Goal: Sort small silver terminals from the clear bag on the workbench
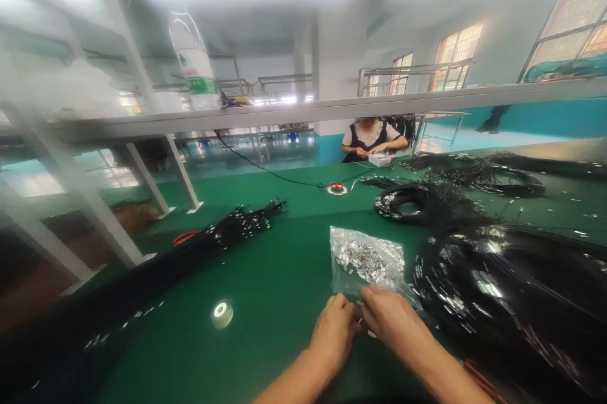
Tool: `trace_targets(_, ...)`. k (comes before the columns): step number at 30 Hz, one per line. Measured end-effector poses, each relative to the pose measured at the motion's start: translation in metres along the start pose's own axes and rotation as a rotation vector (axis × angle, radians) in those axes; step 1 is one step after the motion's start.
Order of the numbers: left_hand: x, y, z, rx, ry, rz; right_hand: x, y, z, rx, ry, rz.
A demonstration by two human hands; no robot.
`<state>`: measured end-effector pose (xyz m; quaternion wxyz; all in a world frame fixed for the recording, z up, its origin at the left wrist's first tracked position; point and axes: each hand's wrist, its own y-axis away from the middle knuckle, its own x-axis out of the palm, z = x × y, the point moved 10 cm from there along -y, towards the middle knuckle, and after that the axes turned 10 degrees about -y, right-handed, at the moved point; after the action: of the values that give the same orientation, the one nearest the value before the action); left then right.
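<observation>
A clear plastic bag [367, 262] of small silvery parts lies on the green table [265, 258]. Just below its lower edge are both my hands, close together. My left hand [334, 328] is closed, its fingers curled inward; a small pale piece shows near its fingertips, but what it grips cannot be made out. My right hand [391, 315] is closed too, partly over the bag's lower edge, its fingertips hidden behind the hand. Small light pieces show between and just under the hands.
Coiled black cables [512, 290] lie at right, more coils [408, 202] behind. A long black cable bundle [190, 258] runs along the left. A tape roll [221, 314] sits left of my hands. A shelf [284, 114] with a bottle [194, 69] crosses above; a person [372, 138] sits opposite.
</observation>
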<state>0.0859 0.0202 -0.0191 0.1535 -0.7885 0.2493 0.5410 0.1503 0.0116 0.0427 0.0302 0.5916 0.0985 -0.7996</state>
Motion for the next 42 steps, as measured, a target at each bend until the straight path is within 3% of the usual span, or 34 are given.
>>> trace_targets(5,-0.004,0.004,-0.003,0.025,-0.021,-0.012,-0.037,-0.03,-0.011,0.003,0.016,-0.123)
trace_targets(9,-0.004,0.006,-0.005,0.048,-0.037,0.0,-0.041,-0.023,-0.007,-0.067,-0.012,-0.169)
trace_targets(13,-0.001,0.007,-0.011,0.123,-0.069,0.024,-0.012,0.015,0.006,-0.142,-0.075,-0.102)
trace_targets(19,0.005,0.015,-0.022,0.312,-0.134,0.074,0.054,0.038,-0.018,-0.08,-0.13,0.03)
trace_targets(22,0.004,0.016,-0.017,0.325,-0.167,0.075,0.065,0.037,-0.024,-0.069,-0.154,0.027)
trace_targets(26,0.003,0.012,-0.01,0.278,-0.213,0.066,0.064,0.038,-0.025,-0.031,-0.159,-0.032)
trace_targets(30,0.005,0.012,-0.009,0.258,-0.195,0.066,0.05,0.041,-0.017,-0.048,-0.156,-0.086)
trace_targets(33,0.006,0.014,-0.01,0.273,-0.155,0.062,0.021,0.032,-0.008,-0.087,-0.158,-0.153)
trace_targets(38,0.003,0.014,-0.01,0.302,-0.104,0.05,-0.034,-0.009,-0.005,-0.142,-0.111,-0.314)
trace_targets(40,0.004,0.013,-0.008,0.291,-0.099,0.039,-0.046,-0.014,-0.007,-0.171,-0.1,-0.377)
trace_targets(42,0.006,0.014,-0.008,0.283,-0.087,0.03,-0.05,-0.003,-0.008,-0.213,-0.107,-0.447)
